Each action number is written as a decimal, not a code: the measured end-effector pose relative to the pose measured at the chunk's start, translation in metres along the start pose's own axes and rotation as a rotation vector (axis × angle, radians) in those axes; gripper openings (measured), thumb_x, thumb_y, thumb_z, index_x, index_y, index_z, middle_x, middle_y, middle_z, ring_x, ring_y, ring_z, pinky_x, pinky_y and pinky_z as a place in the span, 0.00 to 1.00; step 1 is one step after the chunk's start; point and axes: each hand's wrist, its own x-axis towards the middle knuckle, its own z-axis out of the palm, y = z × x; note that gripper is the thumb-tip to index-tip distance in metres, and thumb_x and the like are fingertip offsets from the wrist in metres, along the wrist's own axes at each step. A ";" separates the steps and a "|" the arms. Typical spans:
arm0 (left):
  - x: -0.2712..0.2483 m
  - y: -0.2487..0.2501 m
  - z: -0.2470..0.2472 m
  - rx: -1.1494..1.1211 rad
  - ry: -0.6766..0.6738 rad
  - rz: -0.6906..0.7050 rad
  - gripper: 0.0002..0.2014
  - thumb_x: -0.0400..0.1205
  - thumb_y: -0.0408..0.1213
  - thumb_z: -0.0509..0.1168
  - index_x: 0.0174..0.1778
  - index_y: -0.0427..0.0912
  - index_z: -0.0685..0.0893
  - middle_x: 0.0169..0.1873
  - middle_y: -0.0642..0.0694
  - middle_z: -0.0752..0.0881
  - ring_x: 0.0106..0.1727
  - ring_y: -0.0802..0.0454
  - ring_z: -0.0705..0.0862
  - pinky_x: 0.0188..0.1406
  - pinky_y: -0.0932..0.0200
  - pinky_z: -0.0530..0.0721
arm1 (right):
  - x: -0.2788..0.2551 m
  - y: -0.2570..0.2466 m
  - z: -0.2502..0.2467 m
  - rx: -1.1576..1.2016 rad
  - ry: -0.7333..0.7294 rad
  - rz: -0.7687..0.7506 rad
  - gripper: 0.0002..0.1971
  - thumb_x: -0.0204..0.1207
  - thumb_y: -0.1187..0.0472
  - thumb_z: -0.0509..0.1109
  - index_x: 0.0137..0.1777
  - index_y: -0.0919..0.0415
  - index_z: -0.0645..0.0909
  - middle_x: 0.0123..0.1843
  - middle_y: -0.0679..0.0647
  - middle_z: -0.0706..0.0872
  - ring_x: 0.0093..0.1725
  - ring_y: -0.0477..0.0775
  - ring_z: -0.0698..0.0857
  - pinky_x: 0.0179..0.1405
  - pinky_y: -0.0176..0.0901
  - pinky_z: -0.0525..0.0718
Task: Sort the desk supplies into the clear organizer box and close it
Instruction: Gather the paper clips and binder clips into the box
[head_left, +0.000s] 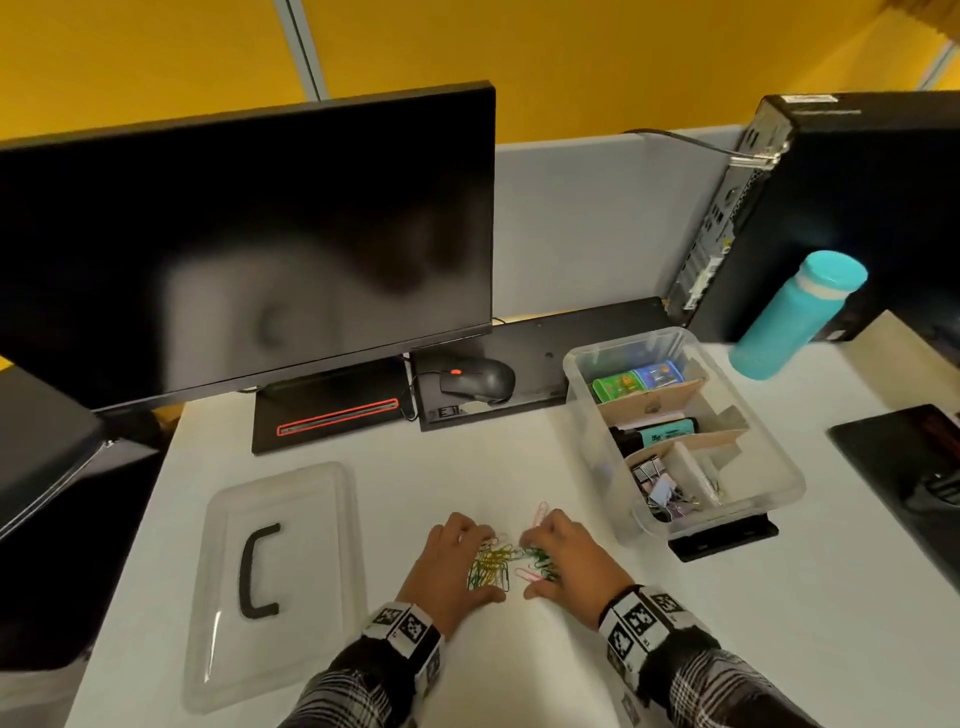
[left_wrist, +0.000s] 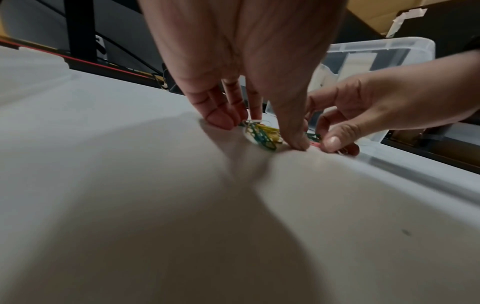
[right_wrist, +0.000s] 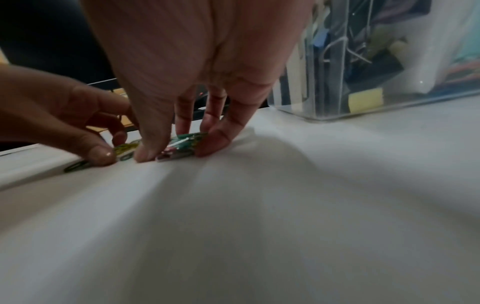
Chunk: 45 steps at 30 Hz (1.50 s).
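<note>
A heap of coloured paper clips (head_left: 506, 558) lies on the white desk in front of me. My left hand (head_left: 480, 564) cups its left side, thumb and curled fingers closing round the yellow and green clips (left_wrist: 267, 136). My right hand (head_left: 540, 564) pinches the green and pink clips (right_wrist: 182, 148) on the right side. One pink clip (head_left: 541, 512) lies just beyond the right fingers. The clear organizer box (head_left: 779, 483) stands open to the right, with cardboard dividers. It holds binder clips (head_left: 657, 488), highlighters (head_left: 660, 434) and small green and blue items (head_left: 636, 382). Its clear lid (head_left: 291, 488) with a black handle lies flat to the left.
A dark monitor (head_left: 244, 249) stands at the back left, with a black mouse (head_left: 478, 382) beside its base. A teal bottle (head_left: 800, 312) and a black computer tower (head_left: 831, 208) stand behind the box. A dark flat object (head_left: 904, 457) lies at the right edge.
</note>
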 end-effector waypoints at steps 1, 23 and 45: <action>-0.001 0.000 0.002 -0.007 0.011 0.011 0.31 0.74 0.54 0.71 0.72 0.54 0.71 0.65 0.54 0.69 0.63 0.56 0.69 0.64 0.61 0.74 | -0.003 -0.001 0.002 0.007 0.004 -0.030 0.25 0.72 0.50 0.73 0.68 0.51 0.74 0.67 0.52 0.70 0.62 0.54 0.72 0.62 0.45 0.75; 0.007 0.018 -0.008 0.043 -0.030 -0.049 0.11 0.81 0.43 0.64 0.58 0.45 0.79 0.55 0.47 0.79 0.53 0.50 0.81 0.52 0.59 0.79 | -0.023 -0.021 -0.032 0.041 0.197 -0.158 0.10 0.79 0.59 0.64 0.55 0.61 0.82 0.53 0.54 0.82 0.48 0.50 0.81 0.43 0.30 0.73; 0.013 0.008 -0.018 -0.177 0.023 -0.295 0.04 0.75 0.41 0.74 0.42 0.48 0.87 0.42 0.51 0.88 0.45 0.54 0.83 0.40 0.70 0.74 | -0.035 0.085 -0.163 -0.180 0.104 0.379 0.17 0.79 0.59 0.62 0.66 0.49 0.80 0.63 0.53 0.85 0.59 0.57 0.84 0.62 0.50 0.81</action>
